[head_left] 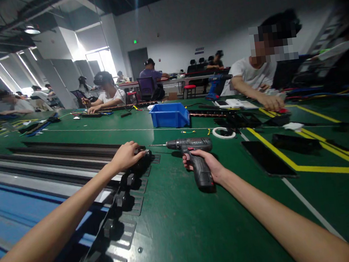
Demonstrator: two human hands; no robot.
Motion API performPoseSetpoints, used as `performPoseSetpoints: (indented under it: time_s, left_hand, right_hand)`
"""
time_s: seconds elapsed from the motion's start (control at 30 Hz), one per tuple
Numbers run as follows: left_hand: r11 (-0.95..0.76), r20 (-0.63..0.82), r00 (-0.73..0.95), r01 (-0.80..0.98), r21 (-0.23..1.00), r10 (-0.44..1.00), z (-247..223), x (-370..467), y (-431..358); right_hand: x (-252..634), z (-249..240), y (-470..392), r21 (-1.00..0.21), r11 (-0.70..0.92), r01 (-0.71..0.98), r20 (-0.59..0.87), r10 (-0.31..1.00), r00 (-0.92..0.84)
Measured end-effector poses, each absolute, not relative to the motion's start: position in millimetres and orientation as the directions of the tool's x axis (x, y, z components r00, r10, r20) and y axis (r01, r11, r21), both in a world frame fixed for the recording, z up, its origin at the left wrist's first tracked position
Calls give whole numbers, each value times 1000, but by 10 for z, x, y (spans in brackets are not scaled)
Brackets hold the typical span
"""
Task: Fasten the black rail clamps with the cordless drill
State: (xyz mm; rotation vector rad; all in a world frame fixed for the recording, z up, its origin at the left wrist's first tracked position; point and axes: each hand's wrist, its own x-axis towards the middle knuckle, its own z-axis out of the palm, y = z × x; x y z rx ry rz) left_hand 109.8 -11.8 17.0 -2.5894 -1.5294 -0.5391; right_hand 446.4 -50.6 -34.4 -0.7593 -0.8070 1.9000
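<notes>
My right hand (208, 165) is wrapped round the grip of a black cordless drill (195, 144), one finger at its red trigger. The drill lies level, and its long thin bit points left. My left hand (129, 155) grips the end of the farthest of several long dark bars (70, 152), fingers curled over a black end piece (144, 156). The bit's tip is close to that end piece; I cannot tell whether they touch. Similar black knobs (123, 200) and slotted tabs (121, 236) line the bar ends nearer to me.
A blue bin (170, 115) stands beyond the drill. To the right are a white tape roll (224, 132) and a flat black panel (268, 158). Small screws (140, 249) lie on the green table (179, 231). A co-worker's hand (270, 102) works at the far right.
</notes>
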Motion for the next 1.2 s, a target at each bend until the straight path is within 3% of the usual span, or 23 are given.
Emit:
performPoseSetpoints:
  time_s: [0.17, 0.37, 0.6, 1.07, 1.2]
  left_hand:
    - [-394, 169, 367, 903, 169, 915, 67, 1093, -87]
    - [-330, 102, 325, 943, 40, 940, 66, 1107, -114]
    - [-350, 8, 350, 937, -7, 937, 112, 1162, -105]
    - [-372, 113, 378, 926, -69, 919, 66, 1187, -154]
    - [-359, 124, 359, 933, -27, 925, 58, 1171, -156]
  right_hand:
    - [4475, -376, -478, -797, -384, -465, -183, 889, -421]
    - [4464, -401, -460, -805, -371, -462, -158, 885, -437]
    - [4451, -395, -458, -811, -386, -440, -187, 883, -430]
    - [4436, -340, -477, -815, -387, -431, -201, 887, -416]
    - [4449, -368, -465, -809, -381, -447, -189, 889, -416]
